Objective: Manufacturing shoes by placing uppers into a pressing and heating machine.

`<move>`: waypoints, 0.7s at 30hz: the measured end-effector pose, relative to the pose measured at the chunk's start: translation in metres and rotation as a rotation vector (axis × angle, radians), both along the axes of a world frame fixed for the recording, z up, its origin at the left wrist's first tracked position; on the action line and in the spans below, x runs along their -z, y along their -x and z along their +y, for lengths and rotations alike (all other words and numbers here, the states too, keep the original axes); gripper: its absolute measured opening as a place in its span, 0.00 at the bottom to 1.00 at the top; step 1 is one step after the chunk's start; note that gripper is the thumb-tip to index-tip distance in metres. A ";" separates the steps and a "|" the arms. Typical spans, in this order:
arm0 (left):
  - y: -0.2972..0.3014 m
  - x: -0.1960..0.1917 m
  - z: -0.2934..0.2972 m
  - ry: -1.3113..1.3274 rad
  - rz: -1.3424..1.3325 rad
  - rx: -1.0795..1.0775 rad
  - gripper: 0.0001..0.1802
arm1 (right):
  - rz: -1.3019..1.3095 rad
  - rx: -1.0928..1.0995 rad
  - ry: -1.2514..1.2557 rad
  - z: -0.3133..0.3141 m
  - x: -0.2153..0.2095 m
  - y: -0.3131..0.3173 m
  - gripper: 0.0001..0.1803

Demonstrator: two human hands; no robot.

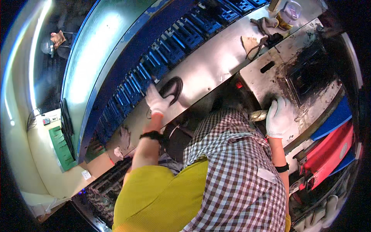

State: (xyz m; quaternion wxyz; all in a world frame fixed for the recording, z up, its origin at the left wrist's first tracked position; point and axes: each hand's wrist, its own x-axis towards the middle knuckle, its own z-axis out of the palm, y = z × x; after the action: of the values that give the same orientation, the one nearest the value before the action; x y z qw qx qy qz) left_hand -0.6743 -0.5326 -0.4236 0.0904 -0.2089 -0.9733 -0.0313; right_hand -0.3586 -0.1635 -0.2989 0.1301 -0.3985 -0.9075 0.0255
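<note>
My left hand (157, 101), in a white glove, reaches over the light metal bench top (226, 65). Its thumb and fingers are apart and slightly blurred, with the fingertips by the lower edge of a blue rack (170, 50) filled with rows of slim metal pieces. Right beside the thumb is a black oval object (172, 89), whose kind I cannot make out. My right hand (281, 118), also gloved in white, lies with fingers stretched out on a stained metal machine surface (255, 73). Next to it is a crumpled tan-gold bundle (258, 115).
A clear plastic container (289, 14) and dark cloths (264, 26) sit at the back right. Red bins (328, 158) and blue bins (332, 118) stand on the right. A green panel (62, 149) is at the left; another person (58, 40) is at the far upper left.
</note>
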 end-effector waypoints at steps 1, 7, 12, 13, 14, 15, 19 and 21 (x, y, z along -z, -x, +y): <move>0.019 -0.010 -0.010 0.078 -0.363 0.008 0.63 | -0.016 -0.005 0.013 0.003 0.001 -0.002 0.13; 0.048 -0.031 0.002 0.292 -0.936 -0.016 0.62 | 0.005 -0.028 0.000 0.010 0.003 -0.013 0.13; 0.032 -0.027 0.017 -0.172 -1.170 0.078 0.51 | 0.007 0.040 -0.019 0.016 0.008 -0.037 0.13; 0.023 -0.030 0.022 -0.330 -1.297 0.014 0.50 | -0.002 0.060 0.116 0.017 0.004 -0.039 0.12; 0.017 -0.023 0.014 -0.457 -1.275 -0.014 0.48 | 0.212 0.033 0.138 0.018 0.000 -0.035 0.10; 0.013 -0.026 0.024 -0.565 -1.319 -0.030 0.48 | 0.372 -0.034 0.141 0.020 -0.004 -0.029 0.11; -0.013 -0.090 0.137 -0.920 -1.590 0.182 0.44 | 0.511 -0.279 0.605 0.005 -0.042 0.000 0.32; -0.021 -0.110 0.201 -1.073 -1.677 0.301 0.44 | 0.346 -0.219 0.933 0.001 -0.064 0.019 0.52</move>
State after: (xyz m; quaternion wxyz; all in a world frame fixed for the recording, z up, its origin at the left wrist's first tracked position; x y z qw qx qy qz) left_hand -0.6529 -0.3316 -0.3133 -0.5467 -0.1719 -0.5435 -0.6134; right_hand -0.3777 -0.1620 -0.2354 0.0835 -0.3068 -0.8011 0.5071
